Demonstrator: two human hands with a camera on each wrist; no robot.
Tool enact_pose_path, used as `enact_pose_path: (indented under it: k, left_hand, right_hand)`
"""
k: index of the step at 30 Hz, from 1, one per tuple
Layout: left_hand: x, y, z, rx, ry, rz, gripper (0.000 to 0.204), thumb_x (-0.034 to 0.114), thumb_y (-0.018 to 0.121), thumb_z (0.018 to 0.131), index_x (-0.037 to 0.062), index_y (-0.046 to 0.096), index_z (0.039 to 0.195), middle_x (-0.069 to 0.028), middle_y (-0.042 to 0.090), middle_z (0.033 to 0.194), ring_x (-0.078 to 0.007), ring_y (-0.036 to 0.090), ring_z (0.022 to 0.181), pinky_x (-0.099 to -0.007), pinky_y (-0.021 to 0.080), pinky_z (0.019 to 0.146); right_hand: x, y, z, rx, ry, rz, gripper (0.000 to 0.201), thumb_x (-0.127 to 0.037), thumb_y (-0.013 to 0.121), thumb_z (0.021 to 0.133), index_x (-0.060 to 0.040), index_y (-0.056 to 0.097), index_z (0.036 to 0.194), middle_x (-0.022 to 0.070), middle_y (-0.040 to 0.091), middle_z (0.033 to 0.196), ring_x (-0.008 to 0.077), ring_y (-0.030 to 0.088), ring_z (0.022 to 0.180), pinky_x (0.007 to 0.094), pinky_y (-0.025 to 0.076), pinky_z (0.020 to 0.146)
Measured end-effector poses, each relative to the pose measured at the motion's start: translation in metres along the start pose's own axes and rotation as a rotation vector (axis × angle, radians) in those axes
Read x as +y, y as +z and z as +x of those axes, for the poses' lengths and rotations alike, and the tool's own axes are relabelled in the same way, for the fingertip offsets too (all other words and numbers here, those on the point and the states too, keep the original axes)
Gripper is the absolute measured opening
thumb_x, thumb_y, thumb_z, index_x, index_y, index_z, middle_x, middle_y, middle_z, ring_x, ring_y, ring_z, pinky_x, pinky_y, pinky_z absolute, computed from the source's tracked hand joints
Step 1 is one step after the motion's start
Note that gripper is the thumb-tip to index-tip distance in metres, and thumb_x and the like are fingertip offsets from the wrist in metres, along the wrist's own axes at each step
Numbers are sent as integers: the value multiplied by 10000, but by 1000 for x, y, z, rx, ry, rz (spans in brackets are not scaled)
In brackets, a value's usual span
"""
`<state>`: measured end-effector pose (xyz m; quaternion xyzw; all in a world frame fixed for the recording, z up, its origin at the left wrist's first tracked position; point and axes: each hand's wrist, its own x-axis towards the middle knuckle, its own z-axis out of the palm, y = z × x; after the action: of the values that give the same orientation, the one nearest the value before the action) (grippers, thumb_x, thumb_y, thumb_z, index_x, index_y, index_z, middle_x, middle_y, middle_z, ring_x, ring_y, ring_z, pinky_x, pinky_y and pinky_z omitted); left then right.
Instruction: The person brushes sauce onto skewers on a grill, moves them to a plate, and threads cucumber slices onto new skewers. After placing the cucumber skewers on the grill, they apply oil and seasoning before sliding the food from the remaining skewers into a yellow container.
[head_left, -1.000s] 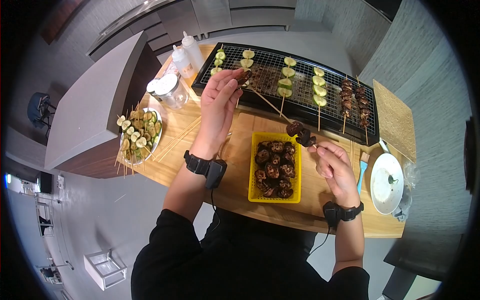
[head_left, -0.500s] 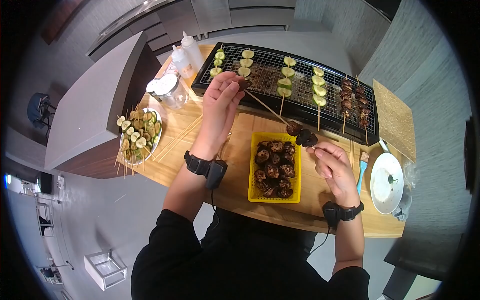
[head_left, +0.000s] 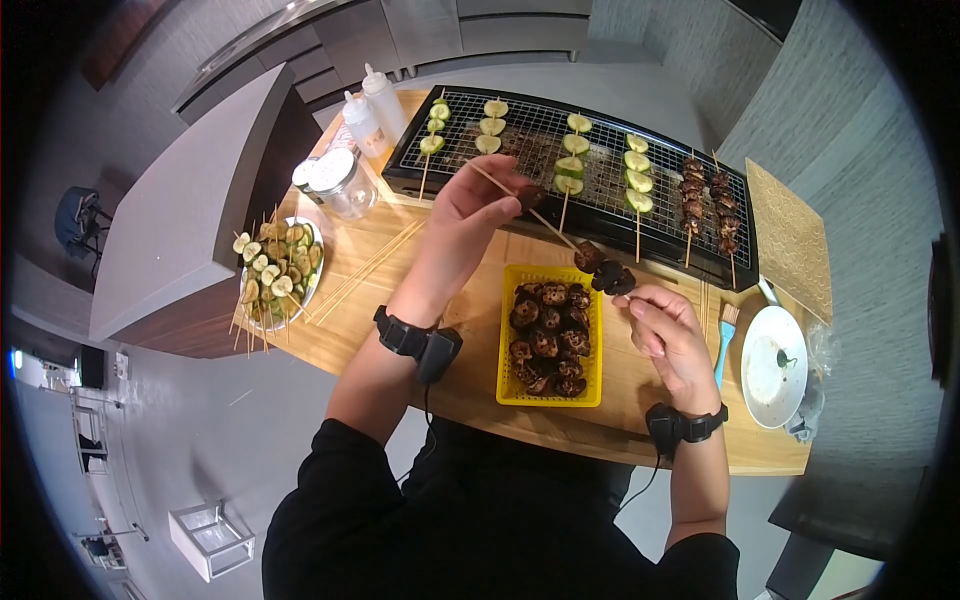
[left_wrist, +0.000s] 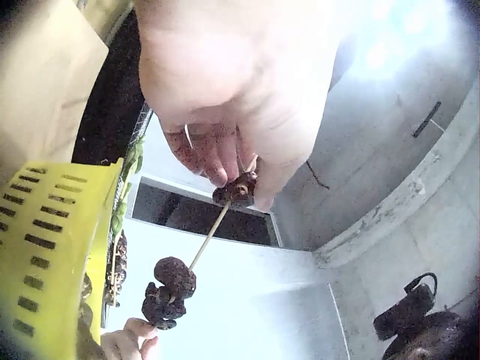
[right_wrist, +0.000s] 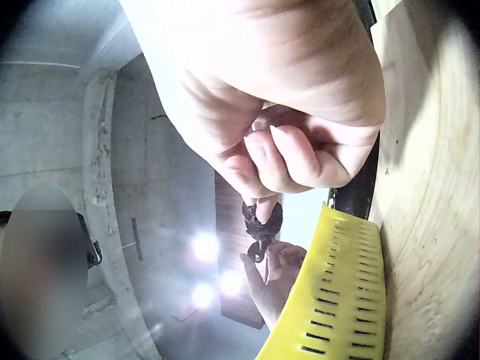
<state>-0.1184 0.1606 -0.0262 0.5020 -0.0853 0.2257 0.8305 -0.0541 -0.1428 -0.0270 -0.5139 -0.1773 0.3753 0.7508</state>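
A wooden skewer [head_left: 553,228] slants between the two hands, with dark brown mushrooms [head_left: 606,272] bunched at its right end. My right hand [head_left: 670,335] grips that end just below the bunch, its fingers curled in the right wrist view. Thumb and fingers of my left hand [head_left: 465,222] pinch another mushroom [left_wrist: 238,189] farther up the stick. The stick's tip sticks out past this mushroom, beside the left fingers. Below the hands stands a yellow basket [head_left: 598,340] of dark, wrinkled mushrooms.
Behind the hands a black grill [head_left: 470,195] carries zucchini skewers [head_left: 638,182] and browned skewers [head_left: 692,200]. At left are a plate of zucchini skewers [head_left: 275,270], jars [head_left: 345,185] and squeeze bottles [head_left: 383,100]. A blue brush [head_left: 724,345] and white pan [head_left: 765,395] lie right.
My left hand has moved right and slightly down, sliding its mushroom from the tip along the skewer toward the bunch. The right hand holds nearly still.
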Motion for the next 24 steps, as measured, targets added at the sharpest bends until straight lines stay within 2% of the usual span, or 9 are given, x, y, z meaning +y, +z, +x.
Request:
enact_pose_path:
  k: [3,6,12,15,24]
  left_hand:
    - [-2,-5,-2,-29,-53,37,520,70,729,954,40,518,1429,-53,641,1269,-182,615,1234,-366,466,1120]
    - [0,-4,-2,-48,-46,42,550,87,744,949,37,510,1445,-53,642,1280,-176,614,1230,-350,467,1111]
    - [6,1,-3,-56,-46,88,569,71,765,920,36,522,1433,-59,642,1281,-172,613,1229,-328,468,1095]
    - [10,8,-3,-104,-56,93,515,-52,729,909,52,560,1385,-55,672,1266,-133,631,1151,-280,506,1013]
    - [13,12,-4,-129,-53,59,544,-45,742,904,52,545,1401,-67,671,1279,-135,630,1170,-285,517,1008]
  right_hand:
    - [0,0,0,4,2,5,173,-60,640,1007,24,711,1140,89,766,1059,0,399,533,176,315,501]
    - [-1,0,0,2,-1,4,172,-64,636,1010,29,710,1135,76,763,1031,0,398,532,177,314,501]
    - [-3,3,-1,11,2,-31,187,-91,622,1026,42,711,1123,23,721,882,6,385,524,188,294,498]
    - [-4,1,-1,-15,9,-52,204,-110,613,1036,48,712,1119,-9,668,784,9,373,520,194,277,496]
    - [-7,5,-2,1,15,-82,226,-134,605,1045,50,717,1113,-60,531,635,11,353,512,201,254,496]
